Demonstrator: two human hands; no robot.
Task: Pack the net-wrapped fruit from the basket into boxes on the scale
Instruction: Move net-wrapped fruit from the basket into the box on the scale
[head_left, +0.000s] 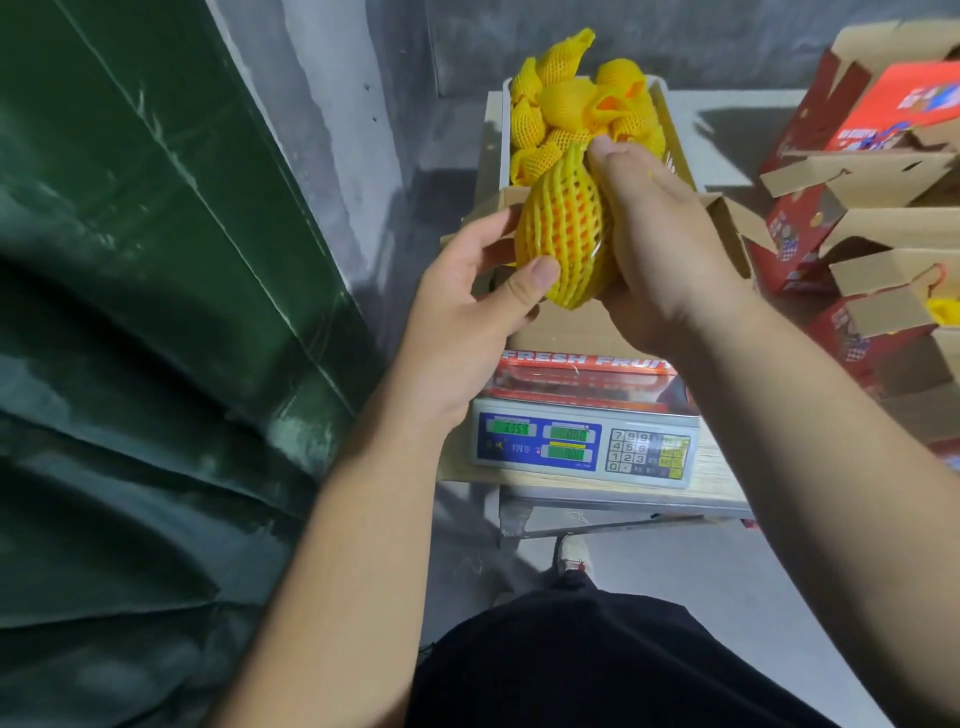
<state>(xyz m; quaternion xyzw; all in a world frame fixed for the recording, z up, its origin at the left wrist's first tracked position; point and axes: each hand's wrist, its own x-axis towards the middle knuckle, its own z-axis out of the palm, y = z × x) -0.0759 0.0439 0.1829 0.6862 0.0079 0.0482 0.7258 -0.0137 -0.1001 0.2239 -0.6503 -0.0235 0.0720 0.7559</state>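
Head view: both hands hold one netted fruit (563, 228) above the near end of the box (597, 332) on the scale (584, 447). The left hand (467, 296) pinches its lower side, and the right hand (660, 228) wraps the other. The far end of the box is heaped, so the fruit might roll off. Its yellow foam net shows orange through the gaps.

A green tarpaulin (145, 312) fills the left side against a grey concrete wall (332, 119), while empty red-printed cartons (852, 208) lie heaped at the right edge above the grey floor (737, 582).
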